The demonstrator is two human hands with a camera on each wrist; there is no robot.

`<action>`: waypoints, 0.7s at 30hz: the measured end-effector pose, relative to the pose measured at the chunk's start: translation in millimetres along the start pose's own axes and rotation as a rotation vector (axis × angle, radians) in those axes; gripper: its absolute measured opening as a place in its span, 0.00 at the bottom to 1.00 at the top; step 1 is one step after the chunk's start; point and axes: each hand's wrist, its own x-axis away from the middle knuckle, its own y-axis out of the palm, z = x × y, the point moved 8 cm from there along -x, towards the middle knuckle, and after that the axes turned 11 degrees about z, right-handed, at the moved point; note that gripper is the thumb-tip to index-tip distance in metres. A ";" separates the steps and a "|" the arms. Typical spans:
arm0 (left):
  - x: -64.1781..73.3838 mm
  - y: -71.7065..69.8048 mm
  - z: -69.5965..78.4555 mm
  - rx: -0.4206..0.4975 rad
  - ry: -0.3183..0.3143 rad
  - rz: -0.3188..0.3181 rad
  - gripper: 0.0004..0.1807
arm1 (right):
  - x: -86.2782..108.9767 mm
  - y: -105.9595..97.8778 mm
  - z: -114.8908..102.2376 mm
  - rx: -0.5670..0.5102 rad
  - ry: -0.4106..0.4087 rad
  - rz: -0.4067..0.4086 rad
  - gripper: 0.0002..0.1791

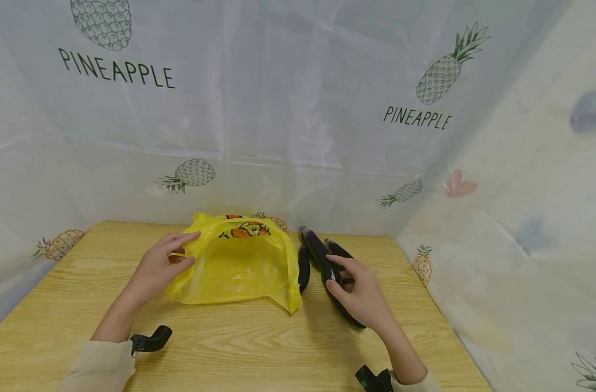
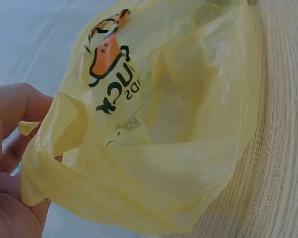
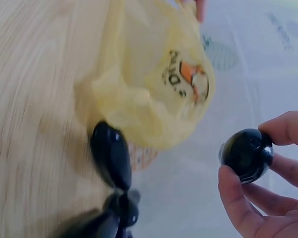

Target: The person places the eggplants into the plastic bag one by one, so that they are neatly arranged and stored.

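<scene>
The right hand [image 1: 361,288] gripped a long dark eggplant [image 1: 327,269] near the middle of its length, thumb on one side and fingers on the other. The left hand [image 1: 163,267] pinched the left side of the mouth of a yellow plastic bag [image 1: 239,272], where a fold of the plastic poked out among its fingers in the left wrist view.

The eggplant lay to the right of the bag, well apart from the left hand. Its long axis ran at a slant: one end pointed at the far edge of the worktop [image 1: 219,348], the other back toward the near right corner. It thus passed beside the bag's mouth, which gaped toward the near edge, rather than pointing into it. Whether its far end touched the wood could not be told.

Between the gripped eggplant and the bag, a short eggplant [image 1: 303,269] lay just beside the bag's right side. Another eggplant [image 1: 338,249] showed partly on the other side, toward the far right corner. Beyond the far edge hung a pale sheet [image 1: 278,109] printed with pineapples, and each wrist wore a black device, the left one [image 1: 151,338] clear of the bag.
</scene>
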 end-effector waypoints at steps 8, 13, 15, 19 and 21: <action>-0.1 0.0 -0.9 0.002 -0.015 0.003 0.33 | 0.9 24.8 -21.5 -0.081 0.017 -0.076 0.28; -0.5 -0.1 0.3 0.003 -0.013 0.007 0.33 | 1.2 41.1 -27.4 -0.091 0.012 -0.115 0.28; -0.7 -0.1 0.9 -0.004 -0.007 0.011 0.33 | 0.7 48.1 -28.5 -0.097 0.005 -0.129 0.27; -0.8 0.0 2.3 -0.013 0.001 0.016 0.33 | -1.8 60.5 -29.5 -0.110 -0.010 -0.145 0.26; -1.0 0.4 3.2 -0.013 0.003 0.017 0.33 | -3.9 66.1 -29.4 -0.115 -0.015 -0.148 0.26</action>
